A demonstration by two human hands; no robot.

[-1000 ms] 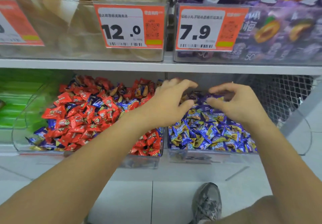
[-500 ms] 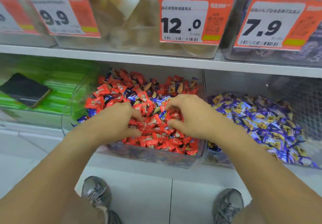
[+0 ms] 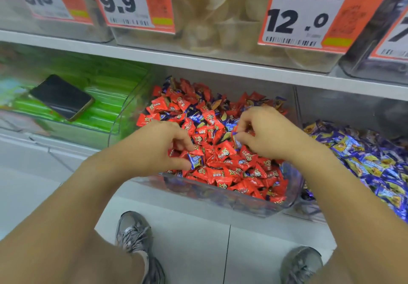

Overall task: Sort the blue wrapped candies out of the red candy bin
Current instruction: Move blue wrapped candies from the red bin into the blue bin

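The clear red candy bin (image 3: 231,197) sits in the middle of the lower shelf, filled with red wrapped candies (image 3: 223,153) and several blue ones mixed in. My left hand (image 3: 154,149) is over the bin's front left and pinches a blue wrapped candy (image 3: 195,160) between thumb and fingers. My right hand (image 3: 265,133) is over the bin's right side, its curled fingers pinching another blue wrapped candy (image 3: 236,142). To the right stands the bin of blue wrapped candies (image 3: 371,162).
A black phone (image 3: 61,97) lies on the green packets in the clear bin (image 3: 97,104) to the left. The upper shelf (image 3: 198,60) carries clear bins with orange price tags (image 3: 309,14). My two grey shoes (image 3: 134,237) stand on the white floor below.
Both hands have moved left from the blue bin to the red bin. Each hand now pinches a blue candy among the red ones. The view has shifted left.
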